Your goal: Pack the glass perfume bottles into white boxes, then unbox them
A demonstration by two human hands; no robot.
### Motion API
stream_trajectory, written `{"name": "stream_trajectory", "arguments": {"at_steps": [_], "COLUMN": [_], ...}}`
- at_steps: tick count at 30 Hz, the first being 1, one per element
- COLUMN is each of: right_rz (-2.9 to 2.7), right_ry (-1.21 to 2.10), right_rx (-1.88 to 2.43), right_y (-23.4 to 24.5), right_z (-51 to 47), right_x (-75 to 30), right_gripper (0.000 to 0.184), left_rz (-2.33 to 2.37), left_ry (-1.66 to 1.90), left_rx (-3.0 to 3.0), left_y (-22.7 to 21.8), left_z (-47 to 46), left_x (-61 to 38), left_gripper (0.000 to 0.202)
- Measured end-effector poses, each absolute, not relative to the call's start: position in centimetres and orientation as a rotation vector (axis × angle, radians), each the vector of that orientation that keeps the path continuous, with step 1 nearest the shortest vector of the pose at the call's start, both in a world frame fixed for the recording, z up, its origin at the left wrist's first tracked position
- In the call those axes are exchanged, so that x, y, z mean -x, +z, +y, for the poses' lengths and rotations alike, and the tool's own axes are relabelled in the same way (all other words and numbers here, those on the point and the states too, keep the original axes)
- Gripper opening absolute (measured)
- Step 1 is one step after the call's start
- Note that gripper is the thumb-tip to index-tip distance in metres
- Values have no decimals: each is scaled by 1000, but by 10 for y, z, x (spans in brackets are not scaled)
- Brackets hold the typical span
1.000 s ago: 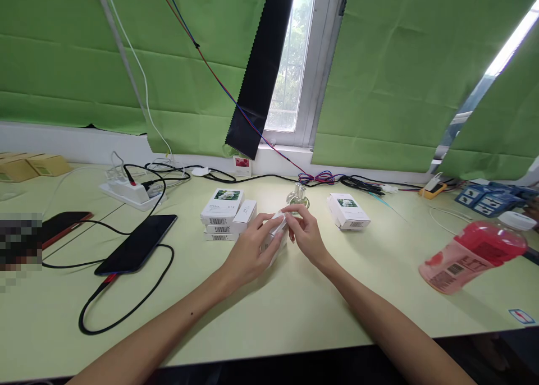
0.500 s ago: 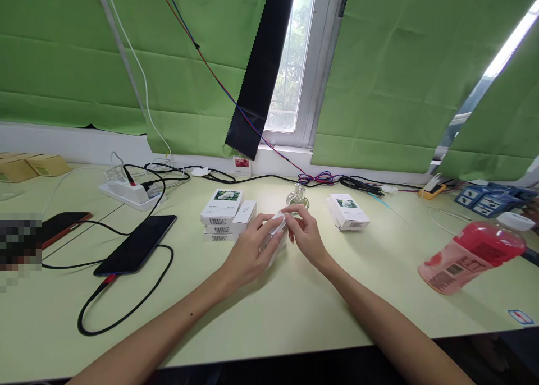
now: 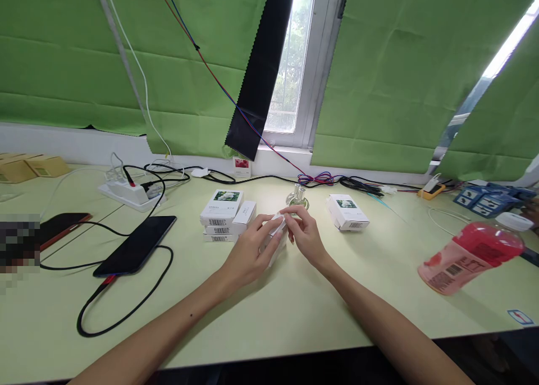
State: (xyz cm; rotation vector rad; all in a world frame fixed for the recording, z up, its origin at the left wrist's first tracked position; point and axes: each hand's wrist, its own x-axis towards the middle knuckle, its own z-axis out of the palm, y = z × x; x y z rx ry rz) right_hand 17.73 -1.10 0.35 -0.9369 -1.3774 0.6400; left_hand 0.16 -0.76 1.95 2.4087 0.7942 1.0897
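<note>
Both of my hands meet over the middle of the pale green table (image 3: 295,306). My left hand (image 3: 248,250) wraps around a small white box (image 3: 275,238), holding it from the left side. Fingertips of my right hand (image 3: 306,234) pinch the box's top end. Just behind the hands stands a small clear glass bottle (image 3: 298,198). A stack of white boxes with flower pictures (image 3: 225,214) lies to the left of my hands, and one more such white box (image 3: 347,211) lies to the right.
A black phone (image 3: 137,244) on a looping black cable lies at left, with a power strip (image 3: 126,193) behind it. A pink-red plastic jar (image 3: 471,256) lies tipped at right. Cables run along the window sill; blue packs (image 3: 484,197) sit far right.
</note>
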Motion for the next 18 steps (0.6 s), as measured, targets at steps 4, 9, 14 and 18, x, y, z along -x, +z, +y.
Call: {"name": "stream_trajectory", "arguments": {"at_steps": [4,9,14,18], "right_rz": [-1379,-1384,-1379,-1376], "right_ry": [638,636,640,642], "right_rx": [936,948,945,943], "right_y": [4,5,5,5], "right_z": [-11,-12,-12,-12], "right_x": [-177,-177,-177,-177], "right_gripper": [24,25,25,25], "left_rz": [792,793,793,805], "left_ry": [1112,1131,1106,1094], "left_rx": [-2441,-2453,-2423,-2415], "left_y": [20,19,20,20], "left_z": [-8,-7,-7,-8], "left_x": [-2,-2,-2,-2], "left_gripper": [33,33,32,32]}}
